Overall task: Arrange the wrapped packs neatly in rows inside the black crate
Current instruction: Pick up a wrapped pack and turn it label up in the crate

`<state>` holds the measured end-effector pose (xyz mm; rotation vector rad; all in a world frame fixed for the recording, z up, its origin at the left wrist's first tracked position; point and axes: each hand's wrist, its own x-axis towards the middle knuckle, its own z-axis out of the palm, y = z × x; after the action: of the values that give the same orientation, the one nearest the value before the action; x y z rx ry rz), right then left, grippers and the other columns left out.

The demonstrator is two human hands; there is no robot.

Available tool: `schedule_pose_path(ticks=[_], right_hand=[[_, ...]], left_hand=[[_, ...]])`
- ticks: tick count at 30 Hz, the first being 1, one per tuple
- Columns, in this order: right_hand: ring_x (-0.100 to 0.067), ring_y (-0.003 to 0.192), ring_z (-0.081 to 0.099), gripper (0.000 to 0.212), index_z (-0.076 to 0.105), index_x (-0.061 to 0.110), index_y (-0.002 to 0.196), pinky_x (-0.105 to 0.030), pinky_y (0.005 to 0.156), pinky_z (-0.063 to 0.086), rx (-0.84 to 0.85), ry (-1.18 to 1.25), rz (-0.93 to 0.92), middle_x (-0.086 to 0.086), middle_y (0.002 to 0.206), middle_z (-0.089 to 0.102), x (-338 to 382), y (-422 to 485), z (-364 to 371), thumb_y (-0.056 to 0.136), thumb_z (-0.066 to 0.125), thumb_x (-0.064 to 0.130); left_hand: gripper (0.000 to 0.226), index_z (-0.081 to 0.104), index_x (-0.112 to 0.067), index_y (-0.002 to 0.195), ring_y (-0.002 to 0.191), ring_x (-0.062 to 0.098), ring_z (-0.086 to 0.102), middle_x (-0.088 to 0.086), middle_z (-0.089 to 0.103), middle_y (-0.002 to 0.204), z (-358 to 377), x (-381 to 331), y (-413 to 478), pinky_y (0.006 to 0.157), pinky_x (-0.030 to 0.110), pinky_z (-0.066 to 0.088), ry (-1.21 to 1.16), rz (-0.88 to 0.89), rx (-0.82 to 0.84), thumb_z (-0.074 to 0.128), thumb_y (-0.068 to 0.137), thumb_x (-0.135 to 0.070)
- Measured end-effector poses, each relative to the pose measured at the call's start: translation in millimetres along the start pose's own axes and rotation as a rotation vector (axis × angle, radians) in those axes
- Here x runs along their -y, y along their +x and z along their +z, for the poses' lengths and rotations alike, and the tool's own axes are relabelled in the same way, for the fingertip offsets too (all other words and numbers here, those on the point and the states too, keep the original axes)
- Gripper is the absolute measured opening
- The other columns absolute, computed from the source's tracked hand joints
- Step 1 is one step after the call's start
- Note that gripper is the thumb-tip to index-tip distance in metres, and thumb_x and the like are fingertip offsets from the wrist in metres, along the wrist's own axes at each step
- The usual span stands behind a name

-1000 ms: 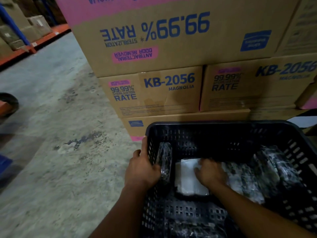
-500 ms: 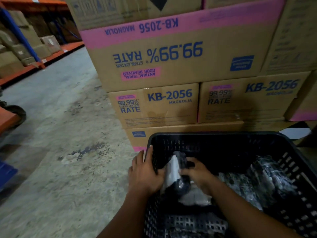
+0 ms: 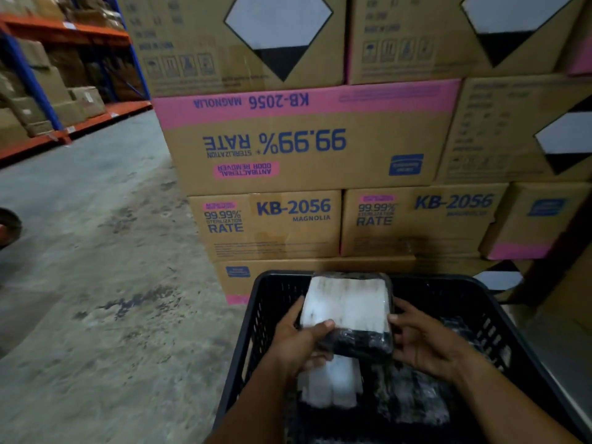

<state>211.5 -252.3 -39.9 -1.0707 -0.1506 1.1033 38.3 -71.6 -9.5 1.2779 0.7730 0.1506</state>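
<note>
Plastic-wrapped pack (image 3: 347,310) sits gripped between our left hand (image 3: 299,342) and right hand (image 3: 424,342) above the black crate (image 3: 256,318). More packs (image 3: 413,395) lie below it

Black crate (image 3: 256,315) near wall cut off.

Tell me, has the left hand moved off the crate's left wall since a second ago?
Yes. The left hand moved rightward off the black crate wall, inward onto the wrapped pack.

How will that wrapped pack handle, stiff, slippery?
The pack probably stays fairly stiff: it holds a flat, blocky shape between both hands. Its glossy film wrap looks somewhat slippery. Flat-sided, it seems unlikely to roll.
</note>
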Motion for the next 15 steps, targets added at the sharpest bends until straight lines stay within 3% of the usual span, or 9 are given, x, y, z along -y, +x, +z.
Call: schedule_pose_path(ticks=[3,5,10,12,13,15], right_hand=[[-0.037,0.105,0.064,0.051,0.064,0.019,0.122,-0.05,0.08,0.056,-0.127,-0.078,-0.001,-0.013,0.121,0.07,5.4,2.4,8.2,0.073,0.073,0.027],[-0.03,0.097,0.065,0.055,0.065,0.024,0.116,-0.041,0.073,0.055,-0.189,-0.115,-0.073,-0.007,0.115,0.07,10.4,8.0,12.8,0.064,0.077,0.034],[-0.037,0.099,0.071,0.066,0.064,0.027,0.121,-0.043,0.078,0.058,0.01,-0.355,-0.087,-0.012,0.113,0.074,9.3,16.5,27.3,0.06,0.088,0.02],[-0.037,0.096,0.072,0.066,0.064,0.029,0.118,-0.043,0.073,0.059,-0.047,-0.326,-0.115,-0.012,0.11,0.075,-1.8,19.4,26.9,0.058,0.09,0.019],[-0.037,0.092,0.073,0.066,0.064,0.031,0.116,-0.043,0.07,0.059,-0.107,-0.299,-0.137,-0.012,0.107,0.076,-9.0,20.9,26.5,0.057,0.092,0.019],[-0.034,0.085,0.075,0.065,0.062,0.031,0.116,-0.04,0.064,0.059,-0.242,-0.276,-0.176,-0.012,0.103,0.076,-27.0,27.3,23.0,0.059,0.09,0.02]], left_hand=[[0.073,0.051,-0.039,0.144,0.058,0.02,0.07,-0.005,0.082,0.087,-15.1,-12.7,2.5,0.046,0.025,0.054,0.02,0.043,0.0,0.078,0.085,-0.007],[0.074,0.053,-0.043,0.142,0.06,0.015,0.068,-0.011,0.082,0.091,-25.1,-21.6,2.2,0.048,0.023,0.052,0.102,0.043,0.022,0.08,0.082,-0.008],[0.072,0.056,-0.036,0.142,0.074,0.013,0.07,-0.001,0.077,0.111,-31.1,-34.0,-1.1,0.059,0.024,0.055,0.255,0.051,0.066,0.082,0.08,-0.01],[0.073,0.052,-0.023,0.146,0.078,0.007,0.071,-0.002,0.073,0.109,-27.4,-34.1,-1.7,0.063,0.017,0.056,0.268,0.168,-0.061,0.082,0.081,-0.008],[0.071,0.052,-0.019,0.147,0.087,0.009,0.071,0.0,0.072,0.112,-27.6,-33.7,-1.4,0.073,0.018,0.056,0.313,0.253,-0.176,0.082,0.082,-0.011],[0.062,0.055,-0.021,0.144,0.111,0.022,0.066,0.007,0.07,0.126,-34.6,-32.6,-0.4,0.096,0.034,0.054,0.58,0.404,-0.468,0.077,0.086,-0.024]])
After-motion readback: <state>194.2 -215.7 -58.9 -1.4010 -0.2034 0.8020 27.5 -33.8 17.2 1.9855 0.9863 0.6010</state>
